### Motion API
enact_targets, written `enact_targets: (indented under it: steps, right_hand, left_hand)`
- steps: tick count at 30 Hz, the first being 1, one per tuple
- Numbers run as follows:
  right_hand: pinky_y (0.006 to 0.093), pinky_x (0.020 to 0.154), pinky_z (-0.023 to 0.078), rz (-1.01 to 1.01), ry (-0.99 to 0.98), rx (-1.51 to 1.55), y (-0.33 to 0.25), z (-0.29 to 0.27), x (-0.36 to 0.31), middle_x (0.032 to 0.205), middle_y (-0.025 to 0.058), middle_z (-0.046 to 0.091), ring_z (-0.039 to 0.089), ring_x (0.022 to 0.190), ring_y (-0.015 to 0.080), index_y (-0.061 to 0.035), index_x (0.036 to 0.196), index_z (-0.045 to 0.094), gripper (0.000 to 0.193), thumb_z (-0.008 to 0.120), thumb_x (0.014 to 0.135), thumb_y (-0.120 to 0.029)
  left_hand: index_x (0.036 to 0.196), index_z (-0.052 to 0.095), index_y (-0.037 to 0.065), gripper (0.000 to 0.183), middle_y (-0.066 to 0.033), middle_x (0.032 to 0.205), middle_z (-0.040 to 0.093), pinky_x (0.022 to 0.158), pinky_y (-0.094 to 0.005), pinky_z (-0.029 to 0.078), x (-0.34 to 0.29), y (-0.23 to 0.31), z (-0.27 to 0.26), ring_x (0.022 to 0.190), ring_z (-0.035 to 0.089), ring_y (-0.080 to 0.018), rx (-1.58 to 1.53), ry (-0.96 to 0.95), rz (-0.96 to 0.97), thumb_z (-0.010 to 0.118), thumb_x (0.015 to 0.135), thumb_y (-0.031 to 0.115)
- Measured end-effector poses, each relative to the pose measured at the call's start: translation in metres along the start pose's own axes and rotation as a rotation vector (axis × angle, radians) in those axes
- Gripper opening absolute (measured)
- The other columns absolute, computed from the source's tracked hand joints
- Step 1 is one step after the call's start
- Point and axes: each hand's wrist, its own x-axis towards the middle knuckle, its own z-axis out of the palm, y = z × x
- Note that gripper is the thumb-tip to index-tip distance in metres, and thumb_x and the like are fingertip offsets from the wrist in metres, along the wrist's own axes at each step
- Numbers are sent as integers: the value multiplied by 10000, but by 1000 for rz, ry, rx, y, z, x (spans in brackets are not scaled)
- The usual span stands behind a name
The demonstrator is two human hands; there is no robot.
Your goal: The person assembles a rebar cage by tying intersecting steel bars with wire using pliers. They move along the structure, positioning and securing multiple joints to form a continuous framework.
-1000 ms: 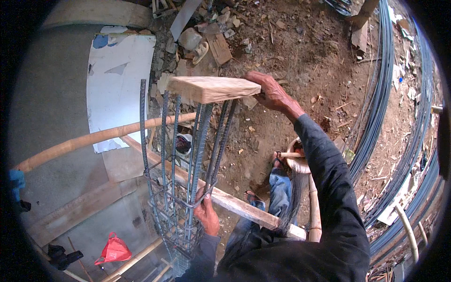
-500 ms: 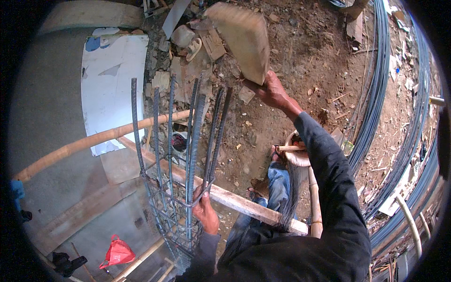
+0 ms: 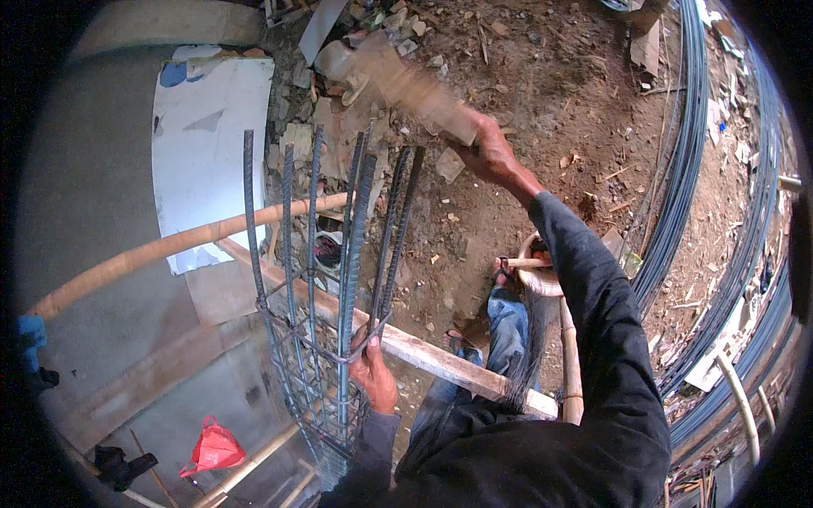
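Note:
My right hand point(image 3: 491, 157), arm stretched out ahead, is closed around the near end of a flat piece of wood point(image 3: 415, 89). Motion smears the wood, so its edges are unclear. Nearer to me, an upright cage of ribbed steel bars point(image 3: 346, 254), bound with square steel stirrups, rises at the left. My left hand point(image 3: 375, 378) is closed on the stirrup point(image 3: 368, 356) at the cage's near right corner, fingers partly hidden behind the steel. Beside that hand, a wooden beam point(image 3: 445, 364) runs past the cage. Thin dark tie wires point(image 3: 533, 339) hang over the beam's near end.
A bamboo pole point(image 3: 144, 262) crosses behind the cage at left. Long bundles of steel bars point(image 3: 686, 152) lie on the dirt at right. A white sheet point(image 3: 207, 152) lies far left, a red bag point(image 3: 213, 444) near left. A round container point(image 3: 539, 277) stands beside my feet.
The piece of wood has swung down and turned in my right hand, its broad face no longer facing me. My left hand stays on the stirrup. The view has shifted slightly.

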Motion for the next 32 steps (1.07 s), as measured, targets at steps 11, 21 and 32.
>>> enact_targets:
  steps: [11, 21, 32]
  right_hand:
    - [497, 963, 525, -135, -286, -212, -13, -20, 10, 1162, 232, 682, 645, 1139, 470, -4, 1246, 619, 421, 679, 829, 15]
    - [440, 956, 542, -79, -135, -104, -6, -1, 5, 1173, 201, 719, 695, 1132, 400, -15, 1268, 651, 425, 699, 846, 4]
    - [491, 935, 543, -172, -292, -264, 0, -25, 19, 1203, 197, 684, 665, 1132, 435, -23, 1287, 638, 476, 730, 821, 13]
  left_hand:
    - [1338, 632, -73, 340, -118, 1263, 684, 1040, -369, 466, -1, 3, 4, 1171, 616, -198, -66, 16, 8, 599, 1098, 166]
    - [1293, 659, -82, 339, -125, 1264, 686, 1037, -370, 462, -1, 5, 2, 1166, 618, -206, -6, -3, 25, 603, 1098, 190]
    - [1289, 660, -80, 321, -125, 1251, 693, 1025, -372, 465, 1, 10, 4, 1156, 616, -197, -9, -19, 59, 588, 1104, 172]
